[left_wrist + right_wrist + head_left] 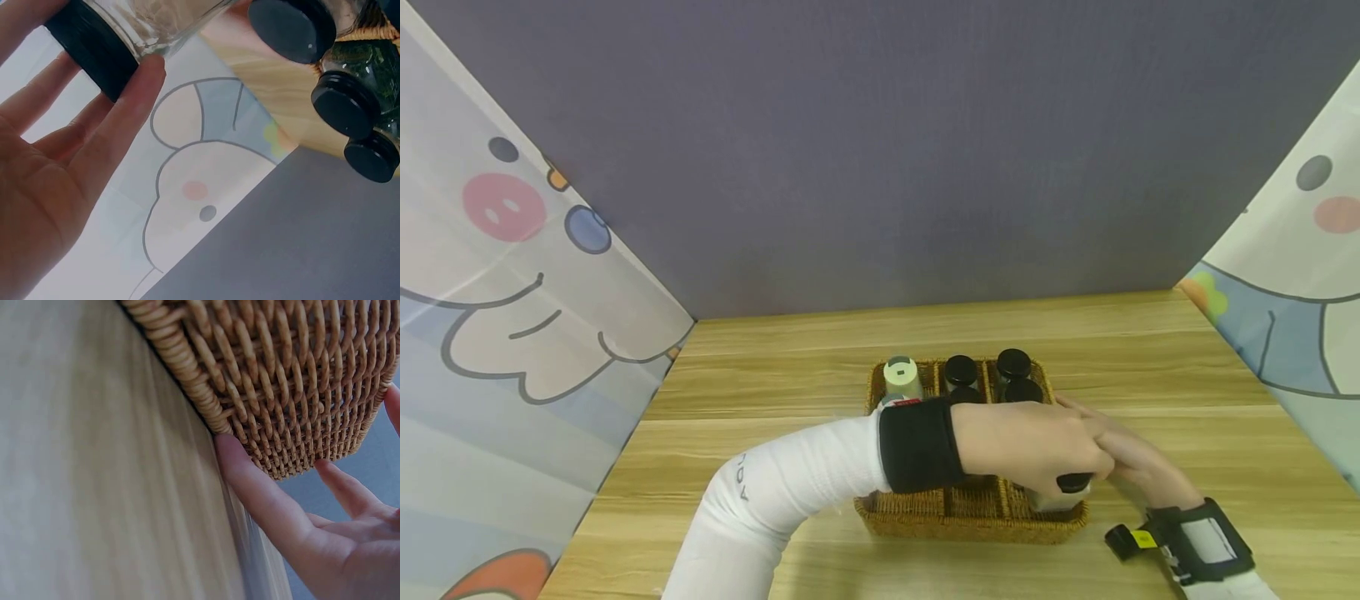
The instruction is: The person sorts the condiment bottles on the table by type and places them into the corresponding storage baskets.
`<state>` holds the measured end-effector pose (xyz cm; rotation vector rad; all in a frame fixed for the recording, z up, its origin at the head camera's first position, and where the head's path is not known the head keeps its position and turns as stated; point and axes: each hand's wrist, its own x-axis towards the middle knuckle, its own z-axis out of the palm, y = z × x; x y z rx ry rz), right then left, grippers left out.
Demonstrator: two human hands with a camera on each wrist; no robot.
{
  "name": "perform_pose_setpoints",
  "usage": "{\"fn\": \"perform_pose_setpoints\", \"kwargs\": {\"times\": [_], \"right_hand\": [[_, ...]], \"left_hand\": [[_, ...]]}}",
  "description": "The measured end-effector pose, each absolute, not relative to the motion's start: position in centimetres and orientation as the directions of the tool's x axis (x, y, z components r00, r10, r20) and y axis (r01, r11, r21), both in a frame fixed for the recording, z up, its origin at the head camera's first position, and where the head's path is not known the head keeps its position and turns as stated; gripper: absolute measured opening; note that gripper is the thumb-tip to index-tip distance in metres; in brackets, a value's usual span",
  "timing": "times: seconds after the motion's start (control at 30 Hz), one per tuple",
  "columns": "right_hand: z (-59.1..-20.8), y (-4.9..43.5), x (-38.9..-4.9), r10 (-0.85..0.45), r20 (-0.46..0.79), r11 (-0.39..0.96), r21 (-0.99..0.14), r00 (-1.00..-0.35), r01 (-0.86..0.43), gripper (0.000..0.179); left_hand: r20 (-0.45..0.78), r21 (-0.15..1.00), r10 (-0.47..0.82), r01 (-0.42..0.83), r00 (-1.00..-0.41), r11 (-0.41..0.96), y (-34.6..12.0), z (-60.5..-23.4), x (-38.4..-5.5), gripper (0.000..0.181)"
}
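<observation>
In the head view my left hand (pixel 1033 442) reaches across a woven wicker basket (pixel 970 530) to its front right corner. It holds a glass jar (pixel 172 22) by its black lid (pixel 94 47); the fingers lie around the lid in the left wrist view. The jar's lower part (pixel 1056 502) sits within the basket's right compartment. Against the basket's right side is my right hand (pixel 1142 467). In the right wrist view the fingertips (pixel 231 450) of this hand touch the woven wall, with the fingers mostly straight.
Several black-lidded jars (pixel 1013 363) stand in the middle and right compartments. A pale-capped container (pixel 901 375) occupies the left compartment's back. The basket rests on a wooden table (pixel 760 367), with a grey panel (pixel 880 167) behind and printed sheets (pixel 490 333) at both sides.
</observation>
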<state>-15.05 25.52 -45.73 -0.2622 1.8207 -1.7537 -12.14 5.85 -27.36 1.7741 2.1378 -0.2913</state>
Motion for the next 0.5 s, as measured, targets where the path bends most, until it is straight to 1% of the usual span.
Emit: {"fn": "perform_pose_setpoints", "kwargs": {"times": [0.07, 0.1, 0.17, 0.3, 0.37, 0.5], "right_hand": [[-45.7, 25.3, -15.3, -0.540, -0.297, 0.036, -0.943, -0.788, 0.330, 0.075], [-45.7, 25.3, -15.4, -0.566, -0.276, -0.013, -0.939, -0.777, 0.343, 0.077], [-45.9, 25.3, -15.5, -0.603, -0.242, -0.052, -0.939, -0.761, 0.339, 0.076], [-45.7, 25.2, -15.5, -0.555, -0.304, -0.026, -0.924, -0.774, 0.381, 0.076], [-45.6, 25.1, -15.4, -0.524, -0.345, -0.005, -0.913, -0.779, 0.407, 0.074], [-45.6, 25.1, -15.6, -0.536, -0.334, 0.009, -0.920, -0.775, 0.391, 0.070]], "left_hand": [[-0.401, 0.049, 0.902, 0.980, -0.158, 0.193, 5.9, -27.6, -12.0, 0.020], [-0.402, 0.040, 0.902, 0.981, -0.157, 0.188, 5.9, -27.7, -12.0, 0.019], [-0.407, 0.013, 0.899, 0.983, -0.161, 0.182, 5.9, -27.9, -11.9, 0.018], [-0.430, -0.064, 0.884, 0.983, -0.183, 0.172, 6.0, -28.5, -11.7, 0.024], [-0.438, -0.083, 0.879, 0.983, -0.186, 0.166, 6.0, -28.8, -11.6, 0.027], [-0.442, -0.096, 0.879, 0.984, -0.179, 0.152, 6.0, -29.3, -11.6, 0.029]]}}
